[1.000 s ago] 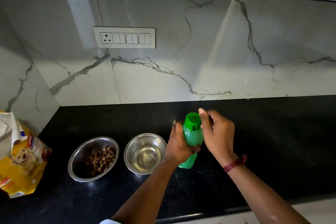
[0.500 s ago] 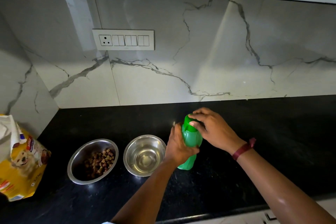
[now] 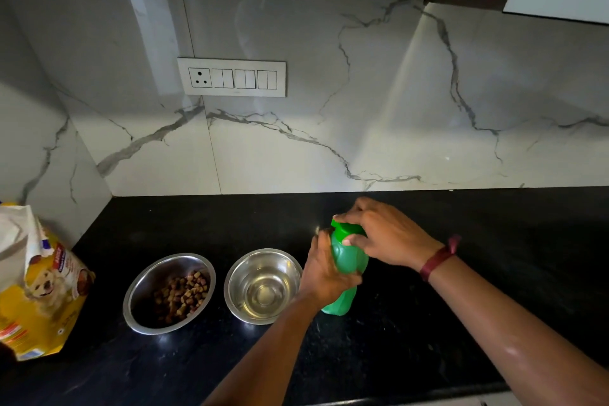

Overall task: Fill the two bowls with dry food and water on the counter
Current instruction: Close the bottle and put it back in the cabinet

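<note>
Two steel bowls stand side by side on the black counter (image 3: 494,273). The left bowl (image 3: 145,287) holds brown dry food. The right bowl (image 3: 244,270) holds clear water. Just right of it stands a green bottle (image 3: 346,260), upright on the counter. My left hand (image 3: 324,270) grips the bottle's body from the left. My right hand (image 3: 385,234) lies over the top, with fingers and thumb curled round the green cap (image 3: 342,228).
A yellow dog food bag (image 3: 39,287), open at the top, stands at the far left by the side wall. A switch panel (image 3: 231,77) sits on the marble backsplash. The counter's front edge runs along the bottom right.
My right hand has come down from beside the cap and now covers and grips it. The bottle, my left hand and both bowls have stayed in place.
</note>
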